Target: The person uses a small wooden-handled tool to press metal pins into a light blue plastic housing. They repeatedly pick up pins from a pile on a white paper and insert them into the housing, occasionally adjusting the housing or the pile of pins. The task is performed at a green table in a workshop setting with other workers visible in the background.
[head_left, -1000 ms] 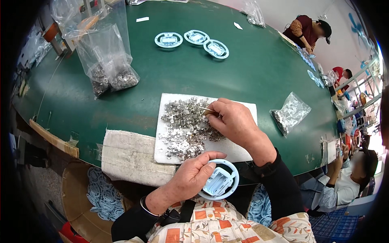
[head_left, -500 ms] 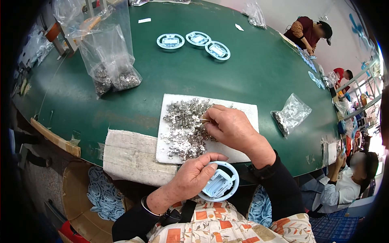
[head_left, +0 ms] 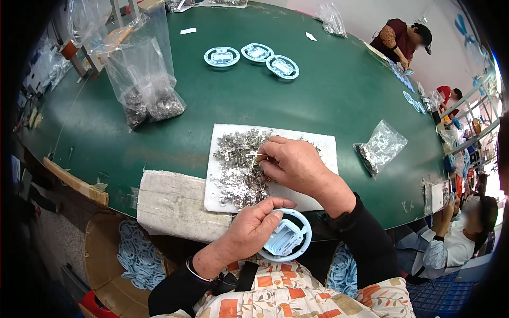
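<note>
My left hand (head_left: pixel 253 227) grips a light blue plastic ring-shaped part (head_left: pixel 287 241) by its left rim, close to my lap. A rectangular recess sits in the middle of the ring. My right hand (head_left: pixel 297 164) is closed in a pinch over a white foam board (head_left: pixel 326 151). From its fingertips a thin metal tool (head_left: pixel 256 155) points left, most of it hidden by the fingers. Beneath and beside that tip lies a heap of small shiny metal clips (head_left: pixel 233 177), spread over the board.
Three more blue ring parts (head_left: pixel 222 56) lie farther back on the green table (head_left: pixel 175 138). Clear bags of metal pieces stand left (head_left: pixel 154 100) and right (head_left: pixel 371 153). A worn pad (head_left: pixel 177 204) adjoins the board. A carton (head_left: pixel 101 254) holds many rings. Co-workers sit at right.
My right hand has shifted slightly left over the metal clips, the thin tool still in its fingers. My left hand keeps hold of the blue ring part, nearly unmoved.
</note>
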`<action>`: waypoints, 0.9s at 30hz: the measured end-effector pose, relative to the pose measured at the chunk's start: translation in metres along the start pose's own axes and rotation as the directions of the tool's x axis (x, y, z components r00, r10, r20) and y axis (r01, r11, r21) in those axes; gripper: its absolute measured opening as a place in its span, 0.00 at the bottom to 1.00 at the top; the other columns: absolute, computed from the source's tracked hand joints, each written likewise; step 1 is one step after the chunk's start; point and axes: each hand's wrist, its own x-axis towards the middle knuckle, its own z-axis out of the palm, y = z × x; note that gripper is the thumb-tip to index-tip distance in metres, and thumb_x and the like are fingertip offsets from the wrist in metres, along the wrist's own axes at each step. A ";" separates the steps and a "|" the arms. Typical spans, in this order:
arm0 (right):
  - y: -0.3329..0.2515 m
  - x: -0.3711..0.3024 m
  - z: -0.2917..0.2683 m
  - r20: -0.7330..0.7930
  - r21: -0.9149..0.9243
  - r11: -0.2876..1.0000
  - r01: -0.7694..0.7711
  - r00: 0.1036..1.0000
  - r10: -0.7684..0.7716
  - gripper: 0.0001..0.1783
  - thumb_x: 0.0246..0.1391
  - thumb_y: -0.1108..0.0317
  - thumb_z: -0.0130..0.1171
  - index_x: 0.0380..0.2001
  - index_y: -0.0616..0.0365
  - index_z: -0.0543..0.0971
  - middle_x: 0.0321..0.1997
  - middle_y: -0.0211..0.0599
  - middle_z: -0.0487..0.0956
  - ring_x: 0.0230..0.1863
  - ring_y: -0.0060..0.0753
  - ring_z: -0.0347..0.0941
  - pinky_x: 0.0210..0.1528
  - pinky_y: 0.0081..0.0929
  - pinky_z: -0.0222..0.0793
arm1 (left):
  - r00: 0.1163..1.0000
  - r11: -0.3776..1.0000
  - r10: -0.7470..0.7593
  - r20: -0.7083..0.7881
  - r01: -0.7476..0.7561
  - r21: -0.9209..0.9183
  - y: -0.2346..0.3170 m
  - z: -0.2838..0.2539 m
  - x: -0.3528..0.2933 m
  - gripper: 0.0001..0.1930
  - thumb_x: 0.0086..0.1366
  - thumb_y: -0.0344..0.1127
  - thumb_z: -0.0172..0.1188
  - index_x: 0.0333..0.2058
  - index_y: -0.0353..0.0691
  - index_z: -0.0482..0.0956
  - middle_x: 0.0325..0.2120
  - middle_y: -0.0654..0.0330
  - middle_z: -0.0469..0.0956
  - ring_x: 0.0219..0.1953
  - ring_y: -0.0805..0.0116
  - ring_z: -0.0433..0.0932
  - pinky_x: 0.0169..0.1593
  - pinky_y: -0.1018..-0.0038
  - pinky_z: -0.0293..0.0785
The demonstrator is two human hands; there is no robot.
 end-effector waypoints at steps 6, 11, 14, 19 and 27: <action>0.006 -0.001 -0.012 0.174 0.569 0.763 -0.306 0.952 0.253 0.06 0.57 0.72 0.63 0.37 0.60 0.82 0.29 0.26 0.80 0.30 0.20 0.72 0.33 0.23 0.69 | 1.000 0.999 -0.005 -0.025 0.004 -0.052 0.001 0.002 0.000 0.18 0.77 0.31 0.43 0.60 0.31 0.72 0.46 0.60 0.81 0.46 0.79 0.78 0.52 0.79 0.76; 0.010 -0.008 -0.021 0.207 0.716 0.615 -0.332 0.941 0.267 0.06 0.60 0.71 0.63 0.38 0.61 0.81 0.31 0.18 0.76 0.32 0.09 0.66 0.32 0.15 0.65 | 0.998 0.997 0.035 -0.061 -0.039 -0.068 0.005 0.004 0.002 0.19 0.77 0.30 0.41 0.61 0.31 0.71 0.46 0.60 0.80 0.47 0.78 0.78 0.51 0.79 0.76; 0.003 -0.015 -0.032 0.211 0.721 0.589 -0.366 0.925 0.317 0.06 0.59 0.71 0.61 0.36 0.63 0.81 0.28 0.19 0.75 0.28 0.10 0.65 0.29 0.15 0.62 | 0.996 0.990 -0.006 -0.089 -0.007 -0.138 0.003 0.006 0.002 0.20 0.77 0.30 0.39 0.62 0.32 0.69 0.46 0.57 0.81 0.46 0.78 0.79 0.51 0.80 0.76; 0.005 -0.046 -0.044 0.184 0.774 0.533 -0.342 0.926 0.329 0.05 0.59 0.71 0.62 0.35 0.62 0.80 0.30 0.19 0.74 0.32 0.11 0.65 0.34 0.17 0.64 | 0.990 0.997 0.059 -0.127 -0.064 -0.039 0.003 0.009 0.004 0.19 0.78 0.30 0.39 0.62 0.34 0.69 0.46 0.57 0.82 0.46 0.78 0.80 0.49 0.81 0.77; -0.001 -0.111 -0.050 0.233 0.861 0.350 -0.369 0.898 0.374 0.04 0.61 0.72 0.61 0.36 0.61 0.78 0.36 0.20 0.73 0.37 0.12 0.65 0.38 0.16 0.63 | 0.979 0.997 0.071 -0.189 -0.067 0.029 0.004 0.014 0.001 0.19 0.79 0.31 0.41 0.63 0.34 0.70 0.50 0.61 0.77 0.50 0.81 0.74 0.55 0.80 0.72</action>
